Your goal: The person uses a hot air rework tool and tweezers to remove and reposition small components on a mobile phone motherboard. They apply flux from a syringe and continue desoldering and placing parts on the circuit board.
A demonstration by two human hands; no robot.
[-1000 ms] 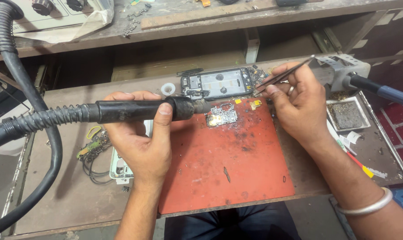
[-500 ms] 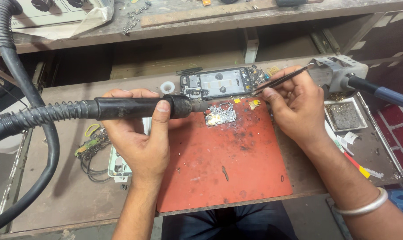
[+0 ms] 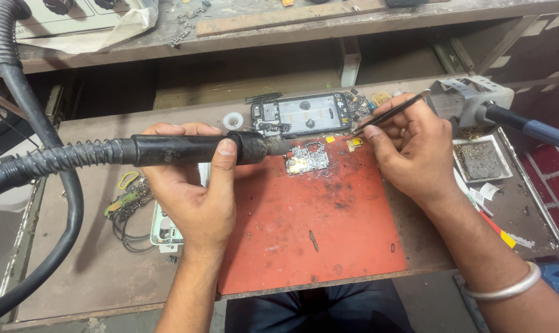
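The person's left hand (image 3: 193, 191) is wrapping closed around a thick black hot-air handle (image 3: 187, 149) with a ribbed hose, its nozzle pointing at a small silver circuit board (image 3: 307, 160) lying at the top edge of a red rubber mat (image 3: 310, 228). The right hand (image 3: 409, 148) is pinching thin metal tweezers (image 3: 390, 113) shut-fingered, tip touching near a small yellow part (image 3: 354, 143) just beside the board.

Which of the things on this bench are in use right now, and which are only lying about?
In use:
- hot-air wand, held in the left hand
- tweezers, held in the right hand
- small circuit board on the red mat
- opened phone frame

Lying about:
- wire bundle
- white ring
- metal tray
- grey tool stand
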